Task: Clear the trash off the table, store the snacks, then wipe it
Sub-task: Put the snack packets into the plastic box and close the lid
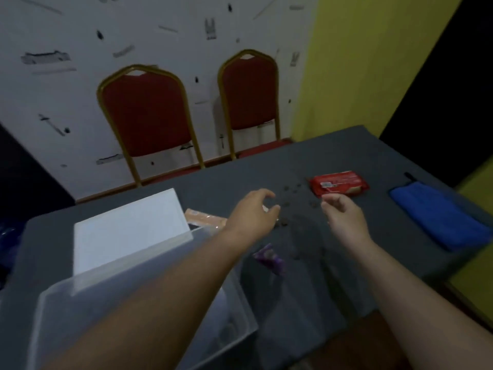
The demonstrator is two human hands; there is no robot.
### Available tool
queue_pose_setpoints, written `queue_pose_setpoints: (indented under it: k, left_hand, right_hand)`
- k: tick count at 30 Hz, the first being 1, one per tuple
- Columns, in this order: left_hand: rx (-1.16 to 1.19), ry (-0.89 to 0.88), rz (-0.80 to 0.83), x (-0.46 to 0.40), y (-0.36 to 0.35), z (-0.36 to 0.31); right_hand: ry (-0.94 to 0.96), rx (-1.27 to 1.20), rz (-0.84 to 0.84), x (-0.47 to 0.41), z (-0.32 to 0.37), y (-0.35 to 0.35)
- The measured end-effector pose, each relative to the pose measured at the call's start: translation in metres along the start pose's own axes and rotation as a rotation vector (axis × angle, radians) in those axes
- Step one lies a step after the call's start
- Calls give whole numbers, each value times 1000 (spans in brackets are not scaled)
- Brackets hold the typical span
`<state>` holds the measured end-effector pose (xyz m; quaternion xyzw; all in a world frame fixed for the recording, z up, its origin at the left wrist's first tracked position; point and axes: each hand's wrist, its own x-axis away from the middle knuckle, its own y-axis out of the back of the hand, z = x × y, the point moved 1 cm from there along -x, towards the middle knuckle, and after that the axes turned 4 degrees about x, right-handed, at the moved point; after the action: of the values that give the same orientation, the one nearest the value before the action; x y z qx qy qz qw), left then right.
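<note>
A red snack packet (338, 182) lies on the dark grey table (360, 145), far of centre. Small dark crumbs (289, 189) are scattered left of it and between my hands. My left hand (253, 209) hovers over the crumbs with curled fingers; something small and pale shows at its fingertips, too blurred to name. My right hand (344, 212) hangs just in front of the red packet, fingers loosely curled, holding nothing I can see. A purple wrapper (269, 257) lies under my left forearm. An orange packet (205, 217) lies by the clear bin (149, 276).
A folded blue cloth (437, 217) lies at the table's right end. The clear plastic bin has its lid (125, 231) propped up behind it. Two red chairs (149, 113) with gold frames stand beyond the far edge against a white wall.
</note>
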<state>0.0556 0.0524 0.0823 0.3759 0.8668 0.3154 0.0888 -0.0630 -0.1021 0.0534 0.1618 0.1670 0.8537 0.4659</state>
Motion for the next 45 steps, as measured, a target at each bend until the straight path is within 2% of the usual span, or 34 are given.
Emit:
queue_pose_setpoints:
  k: [3, 7, 13, 16, 19, 23, 27, 34, 38, 42, 45]
  left_hand:
    - [0, 6, 74, -45, -42, -21]
    - [-20, 69, 129, -105, -100, -37]
    - [-147, 82, 171, -174, -180, -39]
    - [-290, 104, 213, -194, -199, -34]
    - [-349, 118, 268, -209, -209, -32]
    - [-409, 91, 216, -220, -214, -31]
    - [-414, 102, 225, -226, -215, -38]
    - [-324, 69, 316, -220, -172, -54]
    - [-78, 165, 321, -195, -124, -53]
    - [307, 284, 217, -154, -81, -44]
    - [523, 336, 156, -115, -46, -38]
  right_hand:
    - [-10, 35, -51, -41, -18, 37]
    - [-60, 121, -28, -104, -47, 73]
    - [-28, 382, 229, -195, -91, 99]
    - [29, 585, 326, -223, -105, 97]
    - [66, 667, 420, -238, -114, 88]
    - [181, 755, 318, -243, -124, 80]
    - [166, 677, 236, -244, -121, 75]
    - [91, 327, 290, -247, -92, 86]
    - [98, 64, 248, -220, -54, 75]
    - [144, -146, 270, -176, -5, 41]
    - [192, -160, 206, -135, 31, 10]
